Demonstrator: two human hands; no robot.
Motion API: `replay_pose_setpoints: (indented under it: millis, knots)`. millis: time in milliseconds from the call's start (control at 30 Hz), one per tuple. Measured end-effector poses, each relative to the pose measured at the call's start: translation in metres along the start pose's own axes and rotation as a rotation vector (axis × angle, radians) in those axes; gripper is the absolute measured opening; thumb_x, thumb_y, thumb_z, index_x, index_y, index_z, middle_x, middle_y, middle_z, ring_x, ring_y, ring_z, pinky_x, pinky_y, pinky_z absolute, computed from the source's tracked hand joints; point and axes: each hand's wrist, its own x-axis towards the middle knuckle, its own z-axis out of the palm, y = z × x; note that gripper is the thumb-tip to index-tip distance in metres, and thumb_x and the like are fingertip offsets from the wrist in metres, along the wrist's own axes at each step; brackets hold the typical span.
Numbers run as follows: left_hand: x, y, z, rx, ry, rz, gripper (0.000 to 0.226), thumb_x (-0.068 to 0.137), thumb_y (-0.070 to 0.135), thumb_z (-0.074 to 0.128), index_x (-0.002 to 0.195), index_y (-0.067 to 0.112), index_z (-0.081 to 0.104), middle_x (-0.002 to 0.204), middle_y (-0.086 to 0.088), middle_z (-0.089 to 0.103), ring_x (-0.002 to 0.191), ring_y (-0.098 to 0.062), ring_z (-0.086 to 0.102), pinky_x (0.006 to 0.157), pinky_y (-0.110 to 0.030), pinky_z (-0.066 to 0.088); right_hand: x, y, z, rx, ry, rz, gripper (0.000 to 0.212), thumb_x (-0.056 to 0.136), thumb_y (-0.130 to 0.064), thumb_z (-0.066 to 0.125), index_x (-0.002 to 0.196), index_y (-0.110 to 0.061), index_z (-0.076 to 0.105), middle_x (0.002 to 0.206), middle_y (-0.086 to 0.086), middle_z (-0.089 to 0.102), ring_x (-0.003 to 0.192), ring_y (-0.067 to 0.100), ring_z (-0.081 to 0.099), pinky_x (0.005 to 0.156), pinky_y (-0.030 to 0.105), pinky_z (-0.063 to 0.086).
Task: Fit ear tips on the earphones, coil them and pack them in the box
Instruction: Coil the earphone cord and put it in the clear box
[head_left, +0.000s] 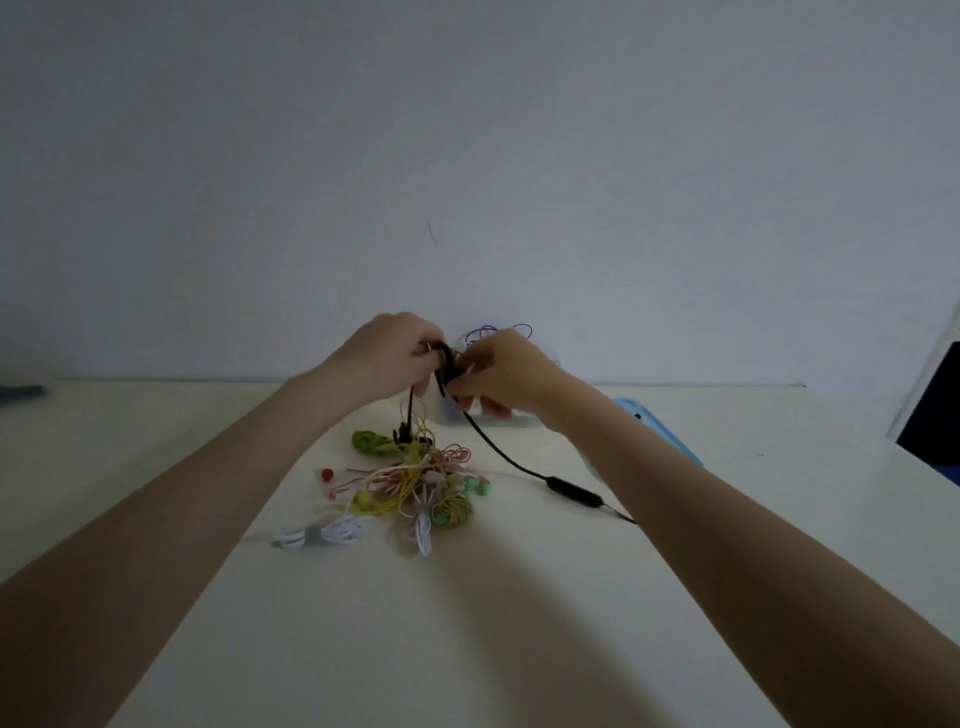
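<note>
My left hand (384, 358) and my right hand (501, 371) are raised close together above the table, both pinching the upper end of a black earphone cable (498, 449). The cable runs down to the right, through its inline remote (571, 488), and passes behind my right forearm. Another black strand hangs from my left hand into a tangled pile of yellow, pink, green and white earphones (415, 480). A clear plastic box (491, 418) stands behind my hands, mostly hidden, with purple cable loops (493, 332) showing above it.
A light blue lid or tray (657, 426) lies right of the box, partly behind my right forearm. A coiled white cable (322, 535) lies at the pile's front left, a small red piece (327, 474) at its left. A dark object (930, 410) stands at the table's right edge.
</note>
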Motion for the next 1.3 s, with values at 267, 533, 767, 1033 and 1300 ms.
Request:
replay_pose_setpoints:
  millis: [267, 533, 767, 1033, 1300]
  knots:
    - [0.014, 0.019, -0.015, -0.302, 0.315, -0.042, 0.013, 0.093, 0.013, 0.048, 0.092, 0.017, 0.06, 0.055, 0.006, 0.057, 0.046, 0.001, 0.053, 0.061, -0.011, 0.041, 0.0, -0.034, -0.032, 0.357, 0.183, 0.001, 0.009, 0.087, -0.008, 0.056, 0.079, -0.005, 0.056, 0.062, 0.006, 0.06, 0.032, 0.006, 0.035, 0.031, 0.015, 0.025]
    - [-0.004, 0.009, 0.005, -0.784, -0.005, -0.227, 0.02, 0.094, 0.016, 0.05, 0.086, 0.009, 0.067, 0.052, 0.005, 0.05, 0.053, -0.006, 0.054, 0.061, -0.015, 0.05, -0.009, -0.022, -0.073, 0.742, 0.376, -0.051, 0.015, 0.085, 0.006, 0.053, 0.074, -0.004, 0.055, 0.057, 0.007, 0.045, 0.033, 0.006, 0.03, 0.033, 0.015, 0.021]
    - [0.004, 0.034, 0.005, -1.404, 0.003, -0.415, 0.026, 0.098, 0.022, 0.044, 0.089, 0.006, 0.062, 0.051, 0.004, 0.037, 0.048, -0.009, 0.042, 0.054, -0.022, 0.049, -0.018, 0.012, -0.076, 0.788, 0.238, 0.177, 0.013, 0.087, 0.005, 0.052, 0.075, 0.003, 0.053, 0.062, 0.011, 0.046, 0.03, 0.004, 0.031, 0.029, 0.013, 0.02]
    - [0.011, 0.063, 0.038, -1.268, -0.083, -0.478, 0.036, 0.1, 0.031, 0.036, 0.108, 0.008, 0.063, 0.073, -0.006, 0.056, 0.056, -0.017, 0.051, 0.042, -0.019, 0.044, -0.018, 0.029, -0.075, 0.854, 0.124, 0.245, 0.012, 0.091, 0.003, 0.049, 0.079, 0.001, 0.051, 0.064, 0.01, 0.045, 0.033, 0.004, 0.037, 0.031, 0.01, 0.025]
    - [0.029, 0.064, 0.078, -1.469, -0.005, -0.627, 0.041, 0.1, 0.027, 0.035, 0.078, 0.005, 0.061, 0.052, -0.003, 0.055, 0.035, -0.006, 0.044, 0.038, -0.015, 0.041, -0.014, 0.091, -0.065, -0.274, 0.04, 0.32, 0.025, 0.081, -0.019, 0.068, 0.097, 0.001, 0.07, 0.086, 0.011, 0.066, 0.076, 0.017, 0.055, 0.067, 0.024, 0.046]
